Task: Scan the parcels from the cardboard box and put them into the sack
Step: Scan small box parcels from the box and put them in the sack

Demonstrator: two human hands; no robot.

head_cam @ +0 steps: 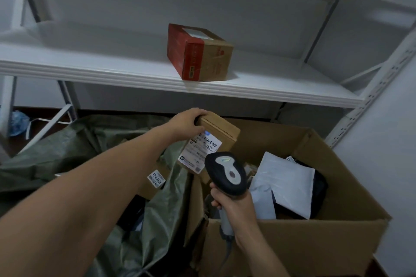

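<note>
Currently, item by item: one run of white shelving is standing across the back and spanning the view, with a red-and-brown carton sitting on its middle shelf, well apart from the work below. One cardboard box is sitting open at lower right, flaps up, holding white mailers and dark packages not yet taken out. One green sack is lying slumped at the left, just beside the box, its mouth sagging; a stickered parcel is lying inside it. One small brown parcel, the piece in hand, is hanging tilted over the seam between sack and box, its label facing the camera. One scanner is pointing up at that label from just below, near it but seemingly not touching. The left hand is gripping the parcel's upper corner, fingers curling over the top and thumb pressing the labelled face. The right hand is wrapping round the scanner's handle, fingers closing on it. Step judged: scanning, ahead of the drop into the sack. Risks: the thumb is sitting close to the barcode's upper end and could be blocking a read; the grip is taking one corner only, so the parcel could be swinging or slipping back into the box; the sagging mouth could be letting it slide off the cloth
</note>
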